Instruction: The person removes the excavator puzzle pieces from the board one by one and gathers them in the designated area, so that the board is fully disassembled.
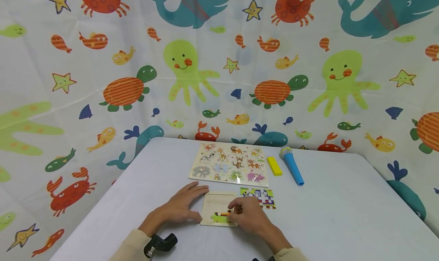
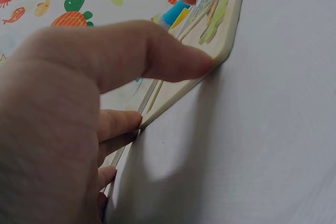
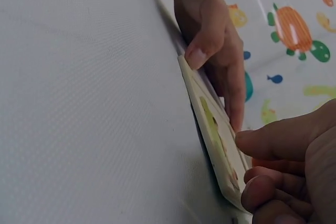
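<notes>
A small wooden puzzle tray (image 1: 214,200) lies on the table with a few joined pieces, green and striped, along its lower part. The green puzzle piece (image 1: 216,218) also shows in the left wrist view. My left hand (image 1: 181,204) rests at the tray's left side, fingers spread, thumb against the near corner and fingertips at the far one. Over the tray's right side is my right hand (image 1: 250,215), its fingers bent close to the striped pieces. Whether a piece sits between its fingertips is hidden. Loose puzzle pieces (image 1: 262,194) lie just behind the right hand.
Farther back lies a large animal puzzle board (image 1: 228,164). To its right are a yellow block (image 1: 274,166) and a blue toy microphone (image 1: 292,167). A sea-animal curtain (image 1: 212,82) hangs behind the white table (image 1: 343,207).
</notes>
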A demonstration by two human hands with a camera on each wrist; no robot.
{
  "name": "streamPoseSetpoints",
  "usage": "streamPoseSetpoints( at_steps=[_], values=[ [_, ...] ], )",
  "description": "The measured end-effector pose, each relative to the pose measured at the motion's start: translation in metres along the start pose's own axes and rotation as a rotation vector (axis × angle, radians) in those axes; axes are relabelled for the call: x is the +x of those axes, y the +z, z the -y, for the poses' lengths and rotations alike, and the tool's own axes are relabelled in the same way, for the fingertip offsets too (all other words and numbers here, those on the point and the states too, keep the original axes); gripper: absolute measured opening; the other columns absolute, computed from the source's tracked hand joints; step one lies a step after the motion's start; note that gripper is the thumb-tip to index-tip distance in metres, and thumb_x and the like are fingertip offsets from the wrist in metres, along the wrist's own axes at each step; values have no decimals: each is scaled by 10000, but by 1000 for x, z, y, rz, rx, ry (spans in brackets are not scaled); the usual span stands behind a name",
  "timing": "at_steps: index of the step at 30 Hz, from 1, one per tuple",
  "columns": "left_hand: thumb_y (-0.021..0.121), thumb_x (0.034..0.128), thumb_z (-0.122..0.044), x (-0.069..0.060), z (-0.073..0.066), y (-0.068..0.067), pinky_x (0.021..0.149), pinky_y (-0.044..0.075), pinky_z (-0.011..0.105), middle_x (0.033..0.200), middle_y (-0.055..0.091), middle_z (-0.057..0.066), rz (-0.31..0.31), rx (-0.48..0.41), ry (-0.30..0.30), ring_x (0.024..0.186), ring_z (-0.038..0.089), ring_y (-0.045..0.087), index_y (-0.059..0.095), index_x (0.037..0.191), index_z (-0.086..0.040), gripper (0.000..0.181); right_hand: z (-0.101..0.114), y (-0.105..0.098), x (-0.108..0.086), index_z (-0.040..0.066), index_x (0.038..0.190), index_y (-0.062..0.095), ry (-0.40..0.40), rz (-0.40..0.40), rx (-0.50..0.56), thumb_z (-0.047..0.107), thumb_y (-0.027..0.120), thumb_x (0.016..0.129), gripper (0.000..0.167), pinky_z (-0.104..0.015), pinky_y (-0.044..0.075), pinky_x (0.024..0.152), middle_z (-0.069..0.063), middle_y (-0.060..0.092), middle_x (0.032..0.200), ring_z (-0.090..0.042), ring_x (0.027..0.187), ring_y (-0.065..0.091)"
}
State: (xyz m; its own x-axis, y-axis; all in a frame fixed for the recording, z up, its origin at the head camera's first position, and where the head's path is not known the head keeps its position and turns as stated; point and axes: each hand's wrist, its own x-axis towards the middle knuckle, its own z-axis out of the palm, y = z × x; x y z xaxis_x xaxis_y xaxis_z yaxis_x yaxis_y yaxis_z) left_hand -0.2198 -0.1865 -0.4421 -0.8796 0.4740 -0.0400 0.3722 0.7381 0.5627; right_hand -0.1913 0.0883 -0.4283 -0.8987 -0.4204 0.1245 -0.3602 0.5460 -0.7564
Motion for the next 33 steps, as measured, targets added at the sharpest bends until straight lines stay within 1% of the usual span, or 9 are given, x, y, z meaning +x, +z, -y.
streamPoseSetpoints(
  at_steps=[5,11,15,19,23,29,33],
  values=[
    [775,725,-379,1,0,0,1186,203,683,1612,376,-47,0,-3,1,1550,321,150,469,1526,-239,869,6,4,4,24,980,766,17,49,-18,130,796,764,242,-214,442,544,70,608,697,-68,629,523],
    [775,728,-383,2,1,1,1182,197,693,1617,369,-39,2,-8,1,1550,328,148,462,1530,-241,873,9,11,9,59,920,762,61,82,-52,137,810,746,196,-221,449,548,72,603,685,-73,619,527],
    [773,730,-380,1,1,2,1183,198,689,1618,367,-38,2,-5,4,1550,328,149,461,1531,-245,870,9,12,10,76,882,748,63,92,-55,115,815,751,152,-223,445,546,67,599,680,-78,617,525],
    [774,728,-381,2,2,2,1183,199,690,1618,367,-39,1,-9,2,1550,327,149,462,1530,-250,871,11,12,9,89,848,730,59,95,-47,95,834,767,132,-222,435,542,62,591,671,-80,611,515],
    [779,727,-388,2,2,1,1179,204,693,1618,368,-33,0,-6,4,1549,334,151,460,1531,-247,876,13,12,8,91,859,712,62,88,-43,82,843,780,154,-231,428,561,57,577,694,-84,636,505],
    [785,720,-393,2,2,0,1176,213,694,1615,372,-31,-9,3,3,1547,335,158,463,1529,-242,884,15,14,7,110,876,683,53,60,-107,101,837,795,174,-234,425,582,69,557,708,-72,645,491],
    [787,714,-385,2,1,0,1177,214,692,1607,386,-31,-15,3,8,1547,332,162,470,1524,-232,884,16,16,7,123,899,668,74,52,-141,113,832,805,190,-239,420,587,69,550,717,-79,654,489]
  ],
)
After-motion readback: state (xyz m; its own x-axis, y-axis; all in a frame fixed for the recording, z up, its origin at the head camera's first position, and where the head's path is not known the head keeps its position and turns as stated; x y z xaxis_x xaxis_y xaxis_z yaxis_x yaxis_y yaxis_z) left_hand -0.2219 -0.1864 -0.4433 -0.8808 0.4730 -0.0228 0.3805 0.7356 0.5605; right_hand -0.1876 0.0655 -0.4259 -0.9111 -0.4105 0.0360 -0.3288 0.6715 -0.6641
